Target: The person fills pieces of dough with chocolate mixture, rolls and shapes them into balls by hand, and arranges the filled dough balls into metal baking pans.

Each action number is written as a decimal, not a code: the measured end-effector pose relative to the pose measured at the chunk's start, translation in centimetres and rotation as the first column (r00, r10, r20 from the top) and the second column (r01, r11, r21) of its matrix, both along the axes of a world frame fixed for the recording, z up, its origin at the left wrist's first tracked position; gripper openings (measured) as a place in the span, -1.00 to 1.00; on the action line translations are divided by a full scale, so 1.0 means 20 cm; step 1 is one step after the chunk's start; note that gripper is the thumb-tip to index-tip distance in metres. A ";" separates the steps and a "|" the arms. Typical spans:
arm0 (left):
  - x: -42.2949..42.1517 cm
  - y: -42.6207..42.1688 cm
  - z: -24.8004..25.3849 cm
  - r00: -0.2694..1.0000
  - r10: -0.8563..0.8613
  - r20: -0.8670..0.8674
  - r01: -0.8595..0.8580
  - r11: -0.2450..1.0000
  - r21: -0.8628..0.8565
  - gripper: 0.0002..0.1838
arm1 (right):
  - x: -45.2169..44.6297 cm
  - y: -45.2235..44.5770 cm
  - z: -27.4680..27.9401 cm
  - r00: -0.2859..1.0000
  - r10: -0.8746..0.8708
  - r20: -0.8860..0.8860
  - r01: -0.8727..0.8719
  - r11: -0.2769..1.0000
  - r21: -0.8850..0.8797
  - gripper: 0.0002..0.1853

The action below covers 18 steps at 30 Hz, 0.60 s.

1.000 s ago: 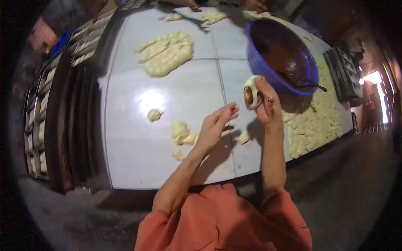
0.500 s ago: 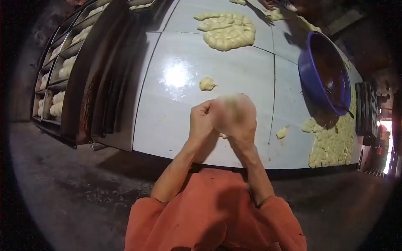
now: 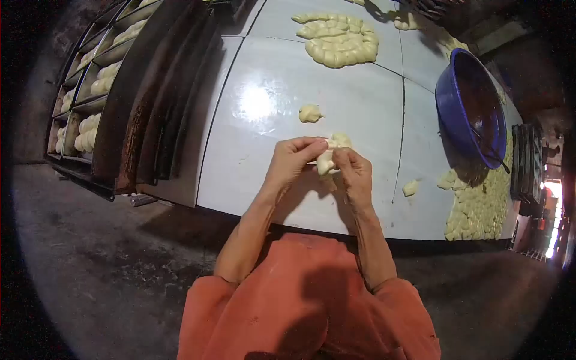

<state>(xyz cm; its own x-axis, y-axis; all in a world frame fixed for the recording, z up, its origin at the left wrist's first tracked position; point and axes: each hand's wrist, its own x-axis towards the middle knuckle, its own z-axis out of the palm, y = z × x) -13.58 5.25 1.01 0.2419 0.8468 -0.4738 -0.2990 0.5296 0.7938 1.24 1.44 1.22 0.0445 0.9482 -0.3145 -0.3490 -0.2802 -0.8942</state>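
A soft piece of pale dough [image 3: 325, 163] is held between my two hands above the white tabletop. My left hand [image 3: 289, 163] pinches it from the left with thumb and fingers. From the right, my right hand [image 3: 355, 175] grips the same piece with bent fingers. Just beyond the fingertips shows another pale dough lump [image 3: 341, 140]; I cannot tell whether it joins the held piece. Farther off on the table lies a separate dough piece [image 3: 310, 113], and a small dough scrap [image 3: 411, 188] sits to the right of my right hand.
A purple basin [image 3: 447, 99] with brown contents and a utensil handle stands at right. Beside it spreads flattened, cut dough [image 3: 477, 210]. Shaped dough pieces [image 3: 342, 45] cluster at the far side. Left is a stack of dark trays [image 3: 96, 108] with dough balls. Dark trays [image 3: 526, 162] stand far right.
The view has shifted slightly, moving table items rightward and up. A blurred patch covered my hands before; now the dough between them shows, with both hands still close together.
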 end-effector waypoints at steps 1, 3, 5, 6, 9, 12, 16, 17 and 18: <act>-0.01 0.00 0.00 1.000 -0.002 -0.001 0.002 1.000 -0.001 -0.66 | 0.01 -0.01 0.00 1.000 -0.002 -0.001 0.002 1.000 -0.001 -0.73; -0.03 -0.01 0.00 0.998 -0.031 -0.051 0.032 0.999 0.018 -0.66 | 0.01 0.00 0.06 0.980 0.110 0.164 -0.119 0.992 0.044 -0.72; -0.02 -0.03 -0.02 1.000 -0.025 -0.016 0.026 0.998 0.055 -0.67 | 0.08 0.00 -0.06 0.971 0.123 0.206 -0.150 0.981 0.122 -0.72; -0.03 -0.04 -0.02 0.998 -0.035 -0.059 0.039 0.998 0.058 -0.68 | 0.10 0.01 -0.06 0.909 0.129 0.396 -0.244 0.935 0.256 -0.73; -0.06 -0.03 -0.04 1.000 0.000 -0.007 0.001 0.998 0.063 -0.70 | 0.08 -0.03 -0.02 0.825 0.116 0.553 -0.375 0.845 0.382 -0.71; -0.06 -0.04 -0.01 1.000 -0.006 -0.001 0.006 0.999 0.051 -0.71 | 0.06 -0.05 -0.09 0.814 0.038 0.580 -0.338 0.843 0.419 -0.68; -0.07 -0.09 0.02 0.999 -0.041 0.030 0.037 0.992 0.123 -0.71 | 0.06 -0.01 -0.11 0.767 -0.221 0.602 -0.300 0.706 0.642 -0.84; -0.08 -0.10 0.01 0.998 -0.063 0.014 0.061 0.992 0.109 -0.71 | 0.02 -0.02 -0.12 0.769 -0.218 0.601 -0.301 0.707 0.640 -0.84; -0.09 -0.09 -0.01 0.997 -0.077 0.007 0.074 0.985 0.159 -0.73 | -0.03 -0.02 -0.13 0.857 -0.263 0.444 -0.138 0.713 0.688 -0.84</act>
